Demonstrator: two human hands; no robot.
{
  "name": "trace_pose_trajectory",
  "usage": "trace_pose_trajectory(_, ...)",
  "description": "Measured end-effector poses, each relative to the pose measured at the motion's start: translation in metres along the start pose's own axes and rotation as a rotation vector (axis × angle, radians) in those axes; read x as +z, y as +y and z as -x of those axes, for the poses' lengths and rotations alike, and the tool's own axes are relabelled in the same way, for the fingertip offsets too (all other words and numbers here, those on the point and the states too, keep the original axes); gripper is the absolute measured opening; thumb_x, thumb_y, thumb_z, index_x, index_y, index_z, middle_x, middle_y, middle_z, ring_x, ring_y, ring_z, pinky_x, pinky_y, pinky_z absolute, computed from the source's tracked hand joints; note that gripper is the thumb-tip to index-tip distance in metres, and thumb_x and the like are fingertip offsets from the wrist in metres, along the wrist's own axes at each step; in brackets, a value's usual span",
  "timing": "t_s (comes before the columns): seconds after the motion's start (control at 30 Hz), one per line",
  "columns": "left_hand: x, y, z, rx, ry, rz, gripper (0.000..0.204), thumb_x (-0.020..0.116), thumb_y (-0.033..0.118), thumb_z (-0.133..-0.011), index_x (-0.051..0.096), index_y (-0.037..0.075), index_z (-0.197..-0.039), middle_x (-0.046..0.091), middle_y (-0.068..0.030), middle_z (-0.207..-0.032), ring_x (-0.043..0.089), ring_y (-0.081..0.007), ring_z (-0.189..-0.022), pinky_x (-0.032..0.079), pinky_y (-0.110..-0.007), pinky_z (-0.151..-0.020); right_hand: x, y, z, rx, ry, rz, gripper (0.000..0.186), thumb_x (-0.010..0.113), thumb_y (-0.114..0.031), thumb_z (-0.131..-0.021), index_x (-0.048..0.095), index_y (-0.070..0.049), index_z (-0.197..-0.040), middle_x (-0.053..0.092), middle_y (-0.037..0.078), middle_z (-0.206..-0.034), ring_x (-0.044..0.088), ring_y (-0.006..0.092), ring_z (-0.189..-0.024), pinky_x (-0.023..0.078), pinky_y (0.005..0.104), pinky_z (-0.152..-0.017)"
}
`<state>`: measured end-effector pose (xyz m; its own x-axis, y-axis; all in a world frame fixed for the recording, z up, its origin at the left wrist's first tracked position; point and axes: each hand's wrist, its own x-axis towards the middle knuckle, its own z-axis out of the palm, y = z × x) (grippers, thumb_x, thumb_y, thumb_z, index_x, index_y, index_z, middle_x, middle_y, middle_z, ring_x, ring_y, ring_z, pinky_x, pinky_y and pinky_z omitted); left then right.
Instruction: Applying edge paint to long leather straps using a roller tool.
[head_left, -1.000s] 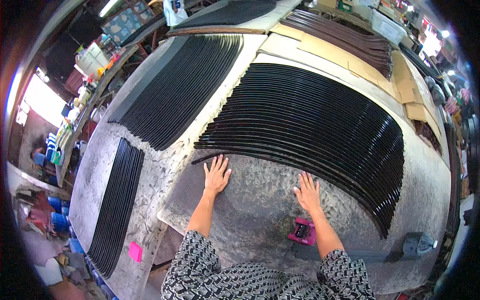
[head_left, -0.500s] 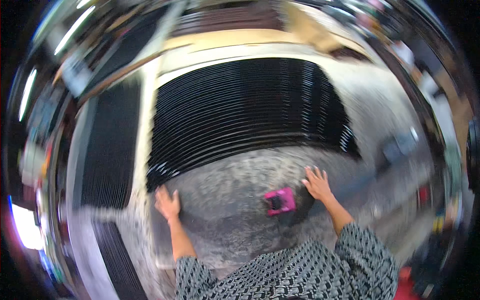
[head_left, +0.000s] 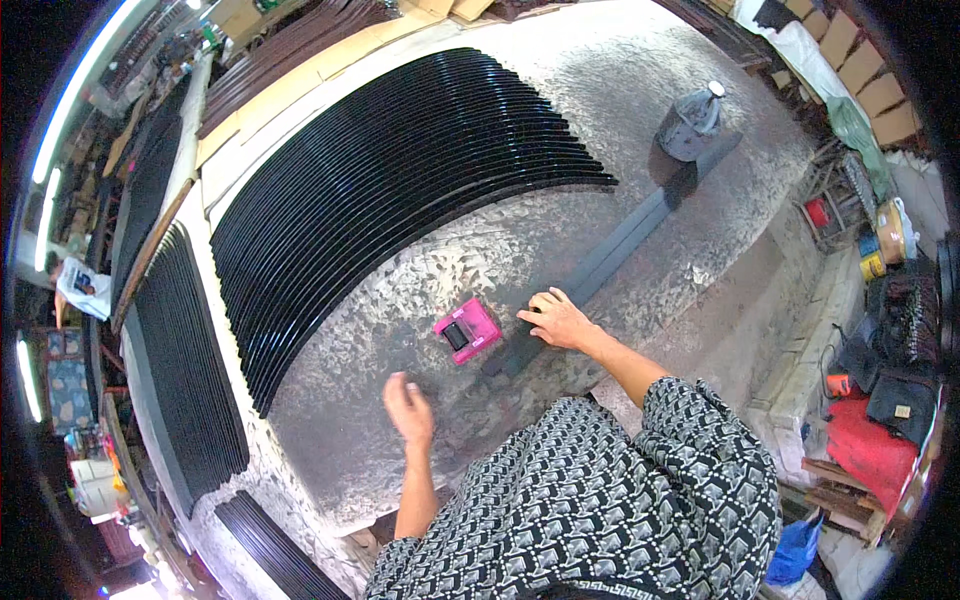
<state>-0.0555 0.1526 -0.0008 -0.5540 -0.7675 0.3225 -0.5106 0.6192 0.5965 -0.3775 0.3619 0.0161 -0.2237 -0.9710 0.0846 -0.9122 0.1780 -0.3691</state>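
Note:
My right hand (head_left: 556, 320) has its fingers bent and pressed onto a pair of long, flat dark grey strips (head_left: 622, 247) lying slantwise on the worn table (head_left: 350, 440). Left of that hand, a small pink holder with a black roller (head_left: 472, 329) sits on the tabletop. My left hand (head_left: 408, 408) hovers nearer to me, slightly blurred, fingers stretched out and nothing in them. Beyond both hands, many glossy black thin strips (head_left: 400, 190) lie side by side in a curved sheet. A cut-down grey plastic jug (head_left: 689, 122) stands on the far end of the grey strips.
More black strips (head_left: 185, 350) lie in a row at the left, and another bundle (head_left: 275, 545) is nearer. Cardboard (head_left: 330, 60) lies along the far edge. At the right are a red cloth (head_left: 868, 450) and a blue bag (head_left: 795, 548). A person (head_left: 82, 288) is far left.
My view has turned toward the right. My right hand has come onto the grey strips with its fingers bent. The left hand has moved away from the black strips' edge.

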Motion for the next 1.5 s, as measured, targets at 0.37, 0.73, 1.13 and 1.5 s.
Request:
trace_pose_trajectory(0.37,0.012,0.140,-0.026,0.146,-0.528,0.103,0.029,0.064,0.017,-0.092,0.065,0.004,-0.118,0.063,-0.0133,-0.103,0.060,-0.0329,-0.102,0.049,-0.041,-0.090,-0.069,-0.003,-0.019,-0.126,-0.328,-0.171,0.018,0.065,-0.017,-0.088,0.069,-0.012,-0.104,0.060,0.006,-0.105,0.059,0.0271,-0.108,0.046,0.0426,-0.085)
trace_pose_trajectory(0.73,0.014,0.112,-0.105,0.335,-0.498,-0.164,0.020,0.067,0.022,-0.089,0.075,0.011,-0.103,0.067,-0.0080,-0.095,0.063,-0.0300,-0.094,0.051,-0.042,-0.082,-0.025,-0.033,-0.056,-0.280,0.068,0.149,0.058,0.061,-0.008,-0.081,0.055,-0.020,-0.137,0.057,0.003,-0.106,0.054,0.0218,-0.101,0.043,0.0379,-0.082)
trace_pose_trajectory(1.13,-0.054,0.004,-0.067,0.420,-0.348,-0.419,0.027,0.063,0.017,-0.081,0.074,0.020,-0.105,0.066,-0.0013,-0.094,0.061,-0.0230,-0.098,0.044,-0.040,-0.089,0.027,-0.057,-0.063,-0.351,0.284,0.214,0.053,0.058,-0.009,-0.084,0.057,-0.016,-0.136,0.056,0.004,-0.104,0.053,0.0208,-0.094,0.042,0.0364,-0.079)
trace_pose_trajectory(1.5,-0.004,0.043,-0.062,0.432,-0.229,-0.318,0.027,0.066,0.018,-0.086,0.069,0.017,-0.112,0.064,-0.0027,-0.106,0.057,-0.0234,-0.106,0.042,-0.040,-0.093,0.036,-0.072,-0.071,-0.303,0.254,0.153,0.058,0.060,-0.004,-0.080,0.056,-0.017,-0.136,0.056,0.005,-0.105,0.053,0.0233,-0.098,0.041,0.0396,-0.084)
